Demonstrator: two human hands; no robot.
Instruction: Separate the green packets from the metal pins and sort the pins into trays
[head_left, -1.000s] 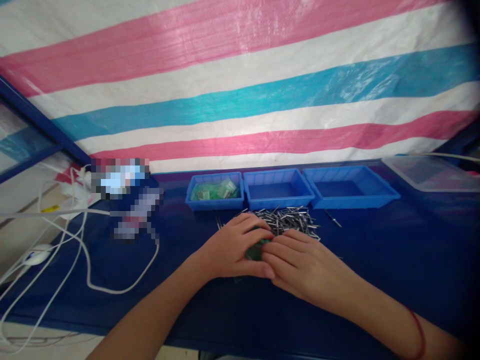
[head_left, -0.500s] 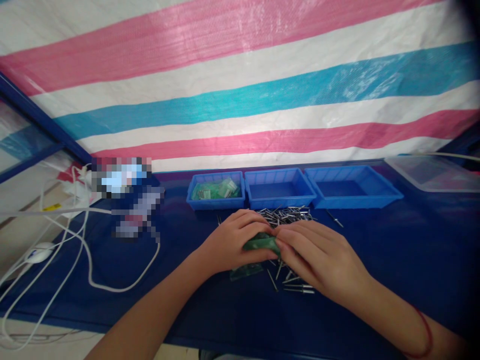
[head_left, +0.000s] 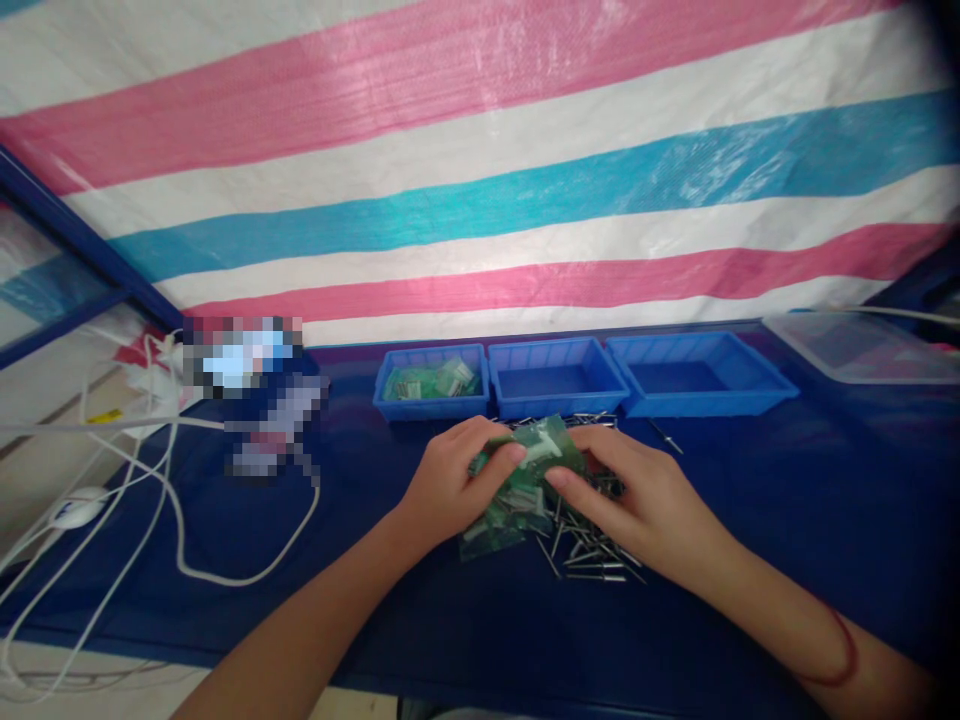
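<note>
Green bag: a small translucent green plastic bag (head_left: 536, 455) is held up just above the dark blue surface (head_left: 787, 500), between both hands and in front of the middle bin.
Left hand: the left hand (head_left: 450, 485) has its grip pinching the bag's left edge, with the thumb lying across the top.
Right hand: the right hand (head_left: 645, 500) has its grip pinching the bag's right side, with the thumb tip pressed on the plastic; a thin red cord (head_left: 844, 650) circles the wrist.
Second bag: another flat green plastic bag (head_left: 491, 540) lies on the surface just below the held one, touching the left hand's underside.
Pins: loose silvery metal pins (head_left: 589, 555) lie scattered under and just in front of the right hand, with more behind the bag.
Bins: three blue plastic bins stand in a row at the back; the left bin (head_left: 430, 400) holds green packets, with the middle bin (head_left: 555, 400) and the right bin (head_left: 697, 398) beside it.
Cable: a white cable (head_left: 180, 540) loops at the far left.
Backdrop: a pink, white and blue striped woven sheet (head_left: 480, 200) hangs behind.
</note>
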